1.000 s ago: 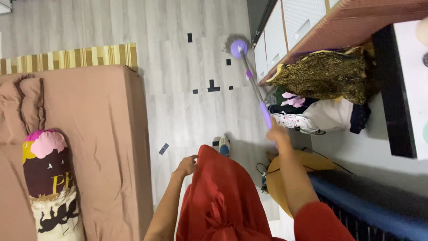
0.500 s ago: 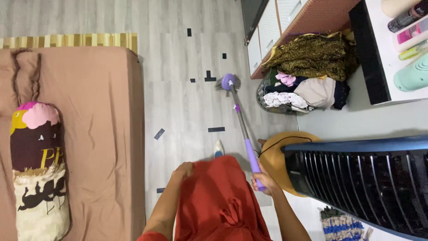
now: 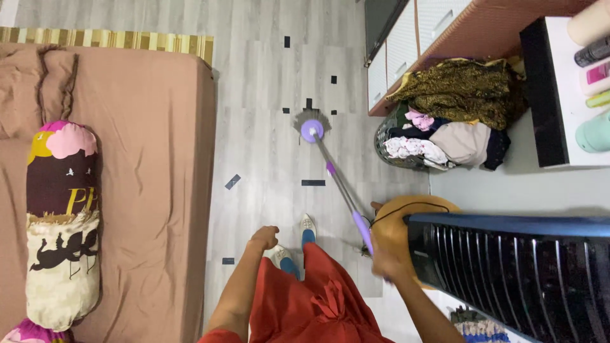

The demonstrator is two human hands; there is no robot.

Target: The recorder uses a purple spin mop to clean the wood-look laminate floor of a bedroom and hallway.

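Right hand (image 3: pixel 386 263) grips mop (image 3: pixel 337 178) handle, head far ahead on floor (image 3: pixel 267 152)

Up on the white shelf (image 3: pixel 588 127) at the right edge, a few bottles and tubs side by side. At the top corner, a round cream-coloured tub (image 3: pixel 591 22). Just below, a dark bottle (image 3: pixel 592 52) lying tilted. Next, a white pack with a pink label (image 3: pixel 596 75), the label a small pink box shape. Under that, a thin yellow-green tube (image 3: pixel 597 99). Lowest, a fat mint-green tub (image 3: pixel 594 133) with ridges. All cut off by the picture edge. Too small and blurry to tell more. On the bed, a long bolster pillow (image 3: pixel 62 222) with gold letters on a dark brown band.
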